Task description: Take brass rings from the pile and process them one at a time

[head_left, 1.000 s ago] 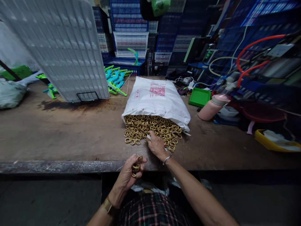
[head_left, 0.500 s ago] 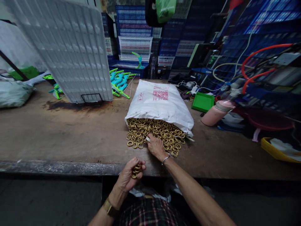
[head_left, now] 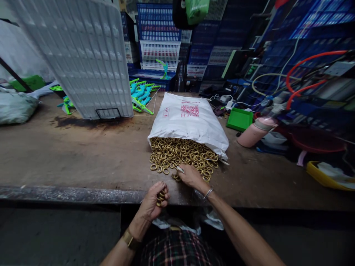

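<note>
A white sack [head_left: 191, 114] with red print lies on the table, its mouth toward me. Brass-coloured rings [head_left: 180, 151] spill from it in a heap. My left hand [head_left: 155, 199] is curled around several of these rings at the table's front edge. At the near side of the heap, my right hand [head_left: 191, 175] points down with its fingers closed on a few rings [head_left: 176, 177]; the fingertips are partly hidden. Something white, perhaps a bandage, shows on one of its fingers.
A translucent ribbed panel [head_left: 80, 62] stands at the left. Behind it are green and blue toy bows [head_left: 142, 94]. To the right are a green tray [head_left: 240, 119], a pink bottle [head_left: 255, 133] and a yellow basket [head_left: 330, 175]. Stacked crates [head_left: 159, 29] fill the back.
My right hand has drawn back from the heap toward me and slightly right, bringing a few rings along. My left hand has risen slightly, still holding its rings.
</note>
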A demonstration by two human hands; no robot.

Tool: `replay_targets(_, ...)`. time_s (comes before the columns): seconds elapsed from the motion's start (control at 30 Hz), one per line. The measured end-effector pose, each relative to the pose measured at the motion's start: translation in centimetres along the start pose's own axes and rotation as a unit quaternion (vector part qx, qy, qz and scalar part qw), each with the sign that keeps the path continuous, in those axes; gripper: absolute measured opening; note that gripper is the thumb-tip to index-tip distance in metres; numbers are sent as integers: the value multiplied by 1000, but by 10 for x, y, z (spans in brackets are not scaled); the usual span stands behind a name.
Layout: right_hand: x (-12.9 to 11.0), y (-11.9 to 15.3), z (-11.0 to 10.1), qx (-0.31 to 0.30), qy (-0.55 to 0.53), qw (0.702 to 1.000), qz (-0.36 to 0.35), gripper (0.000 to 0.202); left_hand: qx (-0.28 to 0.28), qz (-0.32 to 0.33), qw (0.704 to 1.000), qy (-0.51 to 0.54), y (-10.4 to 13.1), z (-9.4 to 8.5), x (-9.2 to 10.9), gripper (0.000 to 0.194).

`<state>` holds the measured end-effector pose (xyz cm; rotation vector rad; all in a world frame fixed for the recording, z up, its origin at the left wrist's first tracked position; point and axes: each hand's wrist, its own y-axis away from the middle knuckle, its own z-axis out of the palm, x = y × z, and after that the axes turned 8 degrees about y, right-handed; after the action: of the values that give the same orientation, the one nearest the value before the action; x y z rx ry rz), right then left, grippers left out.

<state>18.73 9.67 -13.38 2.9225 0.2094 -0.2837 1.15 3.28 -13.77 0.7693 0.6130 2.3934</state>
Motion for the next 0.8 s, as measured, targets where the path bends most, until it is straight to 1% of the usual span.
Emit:
replay_targets(0.07,2,7,0,15,31,999,20,17,2,5,1000,-11,0,1,-1,35)
replay_targets(0.13,1,11,0,37,34,998,32,19,3,9,1000,-19,0,1,-1,36)
replay_targets(0.17,-1,11,1,45,25,998,25,18,4,12,1000,-22,-1,1,-2,36)
replay_targets(0.27,-14,8,6,60,-9,998,-27,17,8,24,999,-34,-1,-1,-2,36)
replay_targets(0.37,-31,3,10,50,-7,997,-65,18,8,30,999,-42,1,-3,-1,36)
replay_targets(0.47,-46,1,8,28,29,997,-68,21,8,39,999,-37,4,-3,2,35)
replay_targets(0.53,-53,1,6,10,58,996,-68,23,16,43,999,-27,6,-3,3,39)
replay_targets(0.63,-56,0,4,-10,90,994,-68,24,32,44,998,-34,8,0,5,44)
replay_targets(0.8,-51,0,6,-1,90,994,-67,26,44,59,994,-77,6,3,7,44)
